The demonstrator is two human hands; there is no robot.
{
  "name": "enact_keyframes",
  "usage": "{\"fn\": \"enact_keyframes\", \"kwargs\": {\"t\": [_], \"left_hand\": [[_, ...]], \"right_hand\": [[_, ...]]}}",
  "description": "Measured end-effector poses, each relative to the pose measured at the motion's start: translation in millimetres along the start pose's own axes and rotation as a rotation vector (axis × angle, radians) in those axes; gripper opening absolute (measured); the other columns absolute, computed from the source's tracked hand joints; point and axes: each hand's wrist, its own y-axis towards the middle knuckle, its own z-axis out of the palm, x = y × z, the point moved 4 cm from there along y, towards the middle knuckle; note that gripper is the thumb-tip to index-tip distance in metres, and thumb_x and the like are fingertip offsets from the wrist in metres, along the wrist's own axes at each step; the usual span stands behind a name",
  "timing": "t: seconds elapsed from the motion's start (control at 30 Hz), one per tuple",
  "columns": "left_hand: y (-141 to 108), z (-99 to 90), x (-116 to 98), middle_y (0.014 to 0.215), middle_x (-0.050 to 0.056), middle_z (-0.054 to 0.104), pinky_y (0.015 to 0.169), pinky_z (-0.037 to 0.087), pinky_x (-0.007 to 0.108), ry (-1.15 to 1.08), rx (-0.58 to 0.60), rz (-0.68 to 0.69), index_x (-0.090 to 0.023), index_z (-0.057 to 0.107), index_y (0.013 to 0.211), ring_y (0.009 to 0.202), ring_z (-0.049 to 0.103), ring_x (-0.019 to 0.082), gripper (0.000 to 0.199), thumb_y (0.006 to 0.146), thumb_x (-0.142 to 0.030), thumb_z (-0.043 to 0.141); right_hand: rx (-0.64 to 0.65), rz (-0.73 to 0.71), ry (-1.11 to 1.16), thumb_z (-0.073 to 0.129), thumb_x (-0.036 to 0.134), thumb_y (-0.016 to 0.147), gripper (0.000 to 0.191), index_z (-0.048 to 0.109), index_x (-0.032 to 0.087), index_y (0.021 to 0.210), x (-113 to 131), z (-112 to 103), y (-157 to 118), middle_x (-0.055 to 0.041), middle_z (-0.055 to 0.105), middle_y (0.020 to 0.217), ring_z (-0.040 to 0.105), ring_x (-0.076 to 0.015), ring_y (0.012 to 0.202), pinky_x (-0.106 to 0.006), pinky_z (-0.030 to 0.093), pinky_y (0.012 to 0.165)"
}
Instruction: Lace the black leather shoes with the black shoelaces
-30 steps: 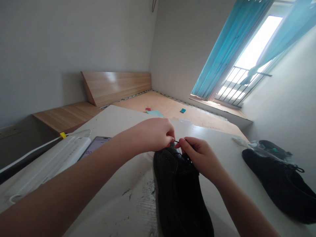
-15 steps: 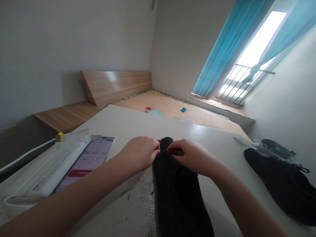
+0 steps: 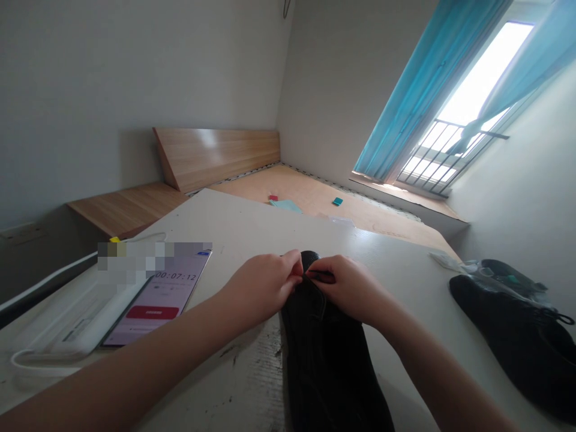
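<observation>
A black shoe (image 3: pixel 333 366) lies on the white table (image 3: pixel 243 222) with its toe pointing away from me. Over its front part, my left hand (image 3: pixel 270 279) is closed in a pinch from the left side. My right hand (image 3: pixel 344 282) pinches from the right, the fingertips of both hands nearly meeting. Something thin and dark shows between the right thumb and fingers, seemingly a part of the shoe's lace. What the left fingertips hold is too small to make out.
A phone (image 3: pixel 166 300) showing a timer lies at the left beside a white power strip (image 3: pixel 85 318) with a cable. Another black shoe (image 3: pixel 508 336) and clear plastic packaging (image 3: pixel 495 276) are at the right. Beyond the table is a bed board (image 3: pixel 378 219).
My left hand has shifted slightly right, closer to my right hand over the shoe. The whole view has moved a little.
</observation>
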Motion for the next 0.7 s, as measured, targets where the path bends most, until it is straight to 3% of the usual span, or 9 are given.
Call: {"fn": "enact_keyframes", "kwargs": {"t": [0.13,0.37,0.5,0.6,0.7], "left_hand": [[2,3.1,3,0.078,0.002,0.065,0.062,0.039,0.027,-0.083,0.005,0.024,-0.021,0.051,0.093,0.072,0.062,0.019,0.009,0.087,-0.023,0.046],[-2,3.7,-2,0.083,0.003,0.066,0.061,0.041,0.027,-0.081,0.043,0.033,-0.021,0.049,0.100,0.074,0.062,0.020,0.016,0.088,-0.022,0.039],[-7,6.1,4,0.080,0.004,0.069,0.054,0.039,0.028,0.105,0.147,0.007,-0.022,0.057,0.088,0.069,0.064,0.022,0.016,0.083,-0.029,0.044],[-5,7.4,17,0.078,0.010,0.071,0.059,0.043,0.032,0.346,0.236,-0.043,-0.020,0.065,0.076,0.073,0.066,0.027,0.020,0.079,-0.025,0.045],[4,2.2,30,0.086,0.016,0.071,0.068,0.047,0.036,0.448,0.208,-0.128,-0.015,0.067,0.085,0.081,0.067,0.029,0.024,0.076,-0.014,0.045]], "right_hand": [[0.033,-0.050,0.023,0.058,0.031,0.076,0.015,0.069,0.022,0.078,6,-2,-4,-0.0022,0.066,0.072,0.054,-0.0156,0.065,-0.027,0.031,0.055],[-0.023,-0.077,0.095,0.054,0.025,0.079,0.013,0.066,0.021,0.075,3,-3,-2,-0.0017,0.065,0.077,0.054,-0.0156,0.071,-0.028,0.035,0.061],[-0.019,-0.060,0.386,0.052,0.035,0.082,0.018,0.060,0.019,0.078,-7,-20,0,-0.0002,0.057,0.071,0.048,-0.0132,0.065,-0.026,0.036,0.058],[-0.101,-0.084,0.645,0.055,0.038,0.081,0.019,0.057,0.019,0.077,-11,-42,-5,0.0010,0.052,0.072,0.045,-0.0113,0.064,-0.025,0.036,0.059],[-0.141,-0.086,0.760,0.059,0.035,0.079,0.016,0.058,0.019,0.076,-11,-53,-11,0.0014,0.051,0.072,0.043,-0.0099,0.063,-0.024,0.035,0.058]]}}
